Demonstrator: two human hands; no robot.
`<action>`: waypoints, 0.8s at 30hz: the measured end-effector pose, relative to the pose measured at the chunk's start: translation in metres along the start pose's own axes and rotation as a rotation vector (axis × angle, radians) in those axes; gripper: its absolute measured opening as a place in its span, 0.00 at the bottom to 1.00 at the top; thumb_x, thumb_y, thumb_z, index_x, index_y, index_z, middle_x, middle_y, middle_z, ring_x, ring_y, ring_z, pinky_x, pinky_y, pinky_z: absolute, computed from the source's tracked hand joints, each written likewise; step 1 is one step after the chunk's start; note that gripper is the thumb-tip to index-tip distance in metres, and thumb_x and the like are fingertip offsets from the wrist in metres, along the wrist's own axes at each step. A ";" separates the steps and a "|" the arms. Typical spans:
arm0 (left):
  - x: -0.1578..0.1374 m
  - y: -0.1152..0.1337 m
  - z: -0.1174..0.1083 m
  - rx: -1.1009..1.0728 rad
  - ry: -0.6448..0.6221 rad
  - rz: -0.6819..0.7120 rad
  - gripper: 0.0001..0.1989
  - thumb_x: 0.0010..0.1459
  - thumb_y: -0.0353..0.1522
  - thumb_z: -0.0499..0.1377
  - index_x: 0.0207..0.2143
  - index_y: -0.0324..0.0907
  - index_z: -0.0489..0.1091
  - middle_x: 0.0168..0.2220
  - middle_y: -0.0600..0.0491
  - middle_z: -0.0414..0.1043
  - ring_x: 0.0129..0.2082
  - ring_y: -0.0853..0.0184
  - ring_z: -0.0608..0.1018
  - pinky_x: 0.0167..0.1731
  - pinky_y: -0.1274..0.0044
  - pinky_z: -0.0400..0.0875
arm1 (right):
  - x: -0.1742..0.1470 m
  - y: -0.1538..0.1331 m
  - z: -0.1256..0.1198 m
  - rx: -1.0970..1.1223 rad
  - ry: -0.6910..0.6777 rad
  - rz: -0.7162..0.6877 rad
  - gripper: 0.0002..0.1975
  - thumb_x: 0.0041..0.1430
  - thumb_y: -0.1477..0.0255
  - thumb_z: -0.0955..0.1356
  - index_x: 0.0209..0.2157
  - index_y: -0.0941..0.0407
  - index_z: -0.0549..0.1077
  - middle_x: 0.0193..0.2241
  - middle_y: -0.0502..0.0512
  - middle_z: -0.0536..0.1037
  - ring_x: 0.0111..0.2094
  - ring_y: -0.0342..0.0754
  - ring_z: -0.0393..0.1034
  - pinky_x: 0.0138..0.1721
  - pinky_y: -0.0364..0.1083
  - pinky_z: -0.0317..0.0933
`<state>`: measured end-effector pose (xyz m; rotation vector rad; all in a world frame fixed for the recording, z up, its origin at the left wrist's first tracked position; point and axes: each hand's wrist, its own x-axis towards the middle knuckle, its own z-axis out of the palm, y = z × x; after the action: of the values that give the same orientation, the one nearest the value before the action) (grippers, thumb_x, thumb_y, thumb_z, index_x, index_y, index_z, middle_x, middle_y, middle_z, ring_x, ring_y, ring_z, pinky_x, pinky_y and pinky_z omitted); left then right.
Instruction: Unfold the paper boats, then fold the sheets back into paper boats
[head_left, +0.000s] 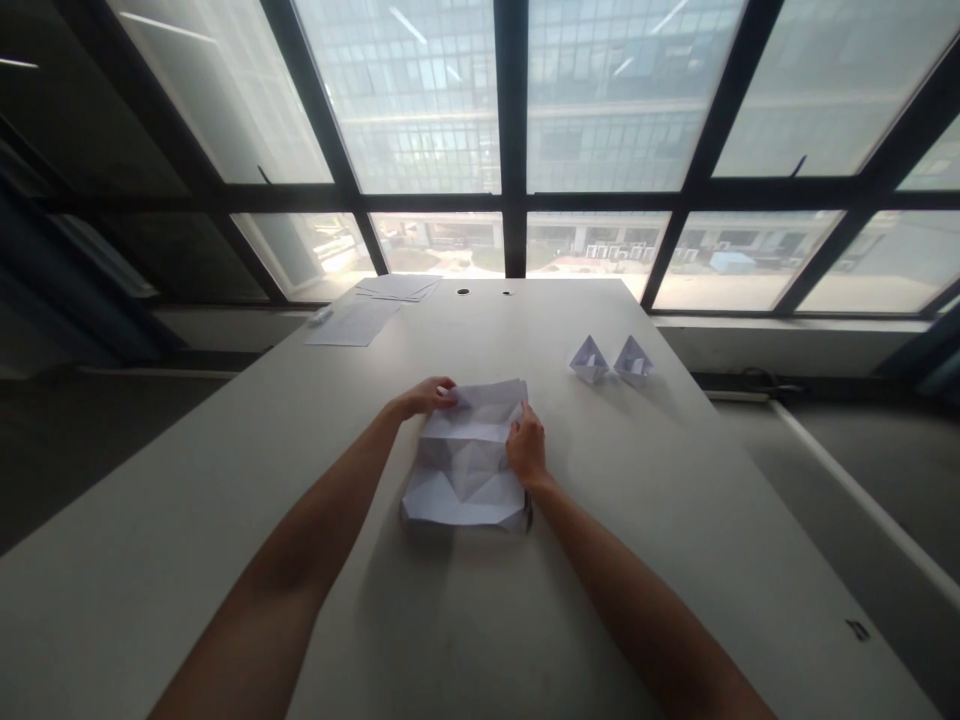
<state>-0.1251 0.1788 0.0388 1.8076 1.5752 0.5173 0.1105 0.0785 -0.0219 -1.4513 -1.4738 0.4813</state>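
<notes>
A creased sheet of white paper (465, 460) lies in front of me on the table, its surface crossed by fold lines and its near edge lifted a little. My left hand (429, 397) pinches the sheet's far left corner between thumb and fingers. At the right edge, toward the far corner, my right hand (527, 447) is closed on the paper. To the right and farther off, two folded paper boats stand side by side: a left paper boat (589, 361) and a right paper boat (634, 361).
Flat white sheets (354, 325) lie at the table's far left, beside a small white object (320, 316) I cannot make out. A cable hole (463, 292) is near the far edge. A small dark item (857, 630) sits near the right edge. Windows rise beyond the table (247, 480).
</notes>
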 end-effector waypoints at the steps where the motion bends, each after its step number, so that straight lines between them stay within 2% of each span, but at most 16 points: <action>1: 0.002 0.000 -0.003 -0.020 -0.009 0.005 0.20 0.42 0.40 0.70 0.36 0.38 0.76 0.27 0.52 0.75 0.25 0.67 0.75 0.25 0.78 0.68 | 0.000 0.000 0.000 0.000 -0.006 0.006 0.26 0.58 0.82 0.59 0.59 0.66 0.64 0.52 0.72 0.73 0.56 0.56 0.67 0.55 0.52 0.61; 5: 0.007 -0.001 -0.010 -0.053 0.050 0.046 0.18 0.40 0.42 0.69 0.27 0.38 0.73 0.23 0.54 0.73 0.23 0.70 0.71 0.24 0.80 0.63 | 0.001 0.000 -0.001 0.014 -0.018 0.015 0.27 0.58 0.82 0.58 0.60 0.67 0.63 0.52 0.72 0.73 0.56 0.56 0.67 0.55 0.52 0.60; 10: 0.010 -0.004 -0.002 -0.004 0.200 0.068 0.15 0.44 0.42 0.67 0.26 0.39 0.73 0.24 0.52 0.74 0.28 0.65 0.73 0.31 0.76 0.67 | 0.000 0.000 -0.001 0.007 -0.016 0.019 0.28 0.58 0.82 0.59 0.61 0.66 0.63 0.53 0.71 0.73 0.56 0.56 0.67 0.56 0.52 0.59; 13: 0.005 0.001 0.009 0.061 0.322 0.075 0.15 0.52 0.41 0.63 0.37 0.39 0.75 0.34 0.47 0.77 0.40 0.58 0.76 0.43 0.71 0.69 | 0.000 0.000 0.000 -0.008 -0.017 0.017 0.28 0.58 0.82 0.58 0.61 0.66 0.63 0.53 0.70 0.73 0.56 0.56 0.67 0.56 0.51 0.60; 16: -0.016 0.014 0.032 0.148 0.403 0.128 0.21 0.59 0.38 0.57 0.53 0.39 0.70 0.54 0.41 0.70 0.58 0.52 0.67 0.59 0.64 0.58 | 0.000 0.000 0.000 -0.015 -0.023 0.018 0.28 0.58 0.82 0.58 0.61 0.67 0.63 0.52 0.70 0.73 0.56 0.56 0.67 0.55 0.51 0.60; 17: -0.026 0.020 0.043 0.259 0.369 0.192 0.23 0.61 0.38 0.55 0.56 0.39 0.68 0.59 0.40 0.66 0.62 0.51 0.63 0.61 0.62 0.54 | 0.000 -0.001 0.000 -0.014 -0.026 0.018 0.28 0.58 0.82 0.58 0.61 0.67 0.62 0.51 0.71 0.73 0.55 0.56 0.67 0.55 0.51 0.60; 19: -0.047 0.031 0.070 0.420 0.222 0.260 0.24 0.64 0.40 0.52 0.59 0.42 0.65 0.63 0.41 0.60 0.65 0.51 0.59 0.63 0.59 0.49 | -0.001 -0.004 -0.001 -0.013 -0.033 0.022 0.28 0.58 0.82 0.58 0.61 0.68 0.62 0.51 0.71 0.73 0.55 0.56 0.67 0.55 0.51 0.60; 21: -0.065 0.039 0.095 0.492 0.095 0.205 0.26 0.66 0.43 0.50 0.63 0.47 0.60 0.67 0.43 0.54 0.67 0.48 0.55 0.62 0.53 0.48 | -0.003 -0.007 -0.004 -0.021 -0.042 0.028 0.29 0.58 0.82 0.59 0.62 0.68 0.60 0.51 0.72 0.72 0.55 0.56 0.66 0.55 0.51 0.60; 24: -0.078 0.045 0.117 0.561 0.127 0.166 0.28 0.67 0.46 0.47 0.66 0.49 0.54 0.70 0.45 0.47 0.69 0.47 0.48 0.62 0.49 0.42 | -0.006 -0.014 -0.012 -0.070 -0.035 -0.007 0.30 0.58 0.80 0.60 0.63 0.66 0.59 0.53 0.71 0.69 0.56 0.56 0.63 0.57 0.53 0.57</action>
<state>-0.0281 0.0745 -0.0005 2.3766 1.7888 0.2807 0.1121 0.0659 -0.0076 -1.4988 -1.5370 0.4566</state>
